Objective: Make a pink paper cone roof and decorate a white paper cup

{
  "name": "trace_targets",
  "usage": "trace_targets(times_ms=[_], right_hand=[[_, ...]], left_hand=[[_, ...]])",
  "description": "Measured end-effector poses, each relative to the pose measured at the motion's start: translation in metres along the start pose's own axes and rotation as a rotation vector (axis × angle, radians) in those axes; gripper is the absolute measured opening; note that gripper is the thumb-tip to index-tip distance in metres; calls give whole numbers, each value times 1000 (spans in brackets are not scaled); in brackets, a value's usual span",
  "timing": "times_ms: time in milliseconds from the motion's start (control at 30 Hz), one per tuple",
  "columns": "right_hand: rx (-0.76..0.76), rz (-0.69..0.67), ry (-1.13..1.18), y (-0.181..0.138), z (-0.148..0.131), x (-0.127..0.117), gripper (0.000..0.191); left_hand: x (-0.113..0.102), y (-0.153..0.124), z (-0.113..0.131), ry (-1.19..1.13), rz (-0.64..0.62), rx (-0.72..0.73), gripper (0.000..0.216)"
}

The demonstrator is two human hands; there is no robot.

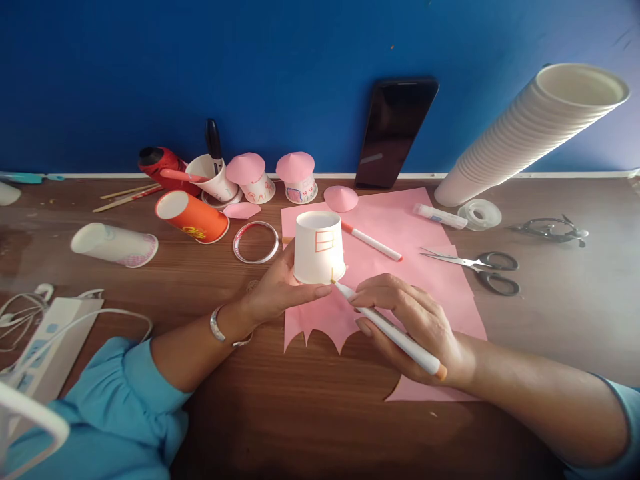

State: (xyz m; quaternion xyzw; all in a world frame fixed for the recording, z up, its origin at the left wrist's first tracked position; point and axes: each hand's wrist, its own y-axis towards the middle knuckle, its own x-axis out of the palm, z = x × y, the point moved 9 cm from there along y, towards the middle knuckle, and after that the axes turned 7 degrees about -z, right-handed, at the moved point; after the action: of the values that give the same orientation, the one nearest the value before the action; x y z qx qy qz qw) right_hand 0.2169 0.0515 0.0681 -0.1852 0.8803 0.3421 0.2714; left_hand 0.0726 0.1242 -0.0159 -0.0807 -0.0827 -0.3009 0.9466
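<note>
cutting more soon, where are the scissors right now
In the head view, the scissors lie right of centre, blades across the right edge of the pink paper, just below the tape roll.

The left forearm (190, 350) was angled inward; the left hand (273, 283) was curled in a holding grip, thumb extended rightward. The right forearm (540, 400) lay opposite; the right hand (413, 323) formed a writing grip, fingers bent.

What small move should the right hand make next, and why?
Probably lengthen the short stroke low on the white cup: the right hand holds the marker there, the left hand supports the cup, and the stroke looks barely begun compared with the orange rectangle above.
</note>
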Motion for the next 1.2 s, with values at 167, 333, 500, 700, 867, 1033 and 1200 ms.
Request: trace_targets(times_ms=[167, 333, 500, 700, 867, 1033, 1200], right_hand=[[-10, 0, 8, 0, -1, 0, 22], [12, 27, 0, 0, 0, -5, 20], [3, 34, -6, -2, 1, -6, 20], [-8, 32, -7, -1, 1, -4, 19], [-3, 33, -23, 0, 1, -5, 17], [9, 38, -28, 1, 2, -7, 17], [18, 38, -33, 1, 0, -9, 17]], left_hand=[[0, 1, 0, 2, -10, 0, 63], [-1, 0, -2, 23, 1, -33, 71], [1, -1, 0, 41, -13, -26, 68], [1, 1, 0, 29, -11, -24, 67], [1, 0, -2, 6, -13, -38, 70], [0, -2, -6, -14, -21, -58, 73], [-1, -1, -7, -1, -18, -52, 72]])
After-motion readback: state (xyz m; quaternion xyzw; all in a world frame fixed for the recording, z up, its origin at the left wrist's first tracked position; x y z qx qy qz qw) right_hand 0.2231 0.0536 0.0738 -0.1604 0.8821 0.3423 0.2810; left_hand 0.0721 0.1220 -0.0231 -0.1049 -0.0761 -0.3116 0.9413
